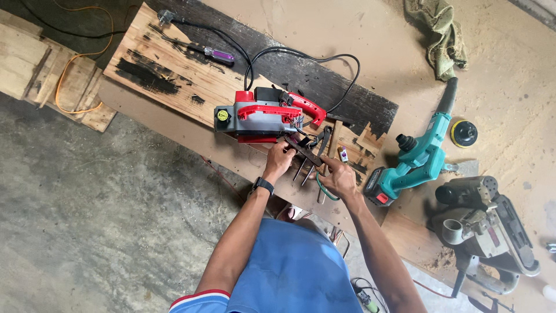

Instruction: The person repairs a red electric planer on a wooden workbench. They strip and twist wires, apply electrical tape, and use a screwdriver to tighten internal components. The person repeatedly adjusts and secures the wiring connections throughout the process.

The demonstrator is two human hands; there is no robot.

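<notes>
Blue-shirted shoulders and two bare forearms fill the bottom of the view, reaching out to a scorched wooden plank [174, 75] laid on the brown worktop [359, 35]. At the plank's near edge, the left hand [279, 160], a black watch [263, 185] on its wrist, has its fingers closed round one end of a dark flat wrench [302, 149]; the right hand [339, 177] pinches the other end, beside loose pliers [322, 142]. Just beyond sits a red-and-grey electric planer [263, 115], lying on its side, black cord looping away. It looks like a fastener on the planer is being worked; seating the wrench squarely seems to matter next. A teal cordless drill [417, 159] rests well to the right.
</notes>
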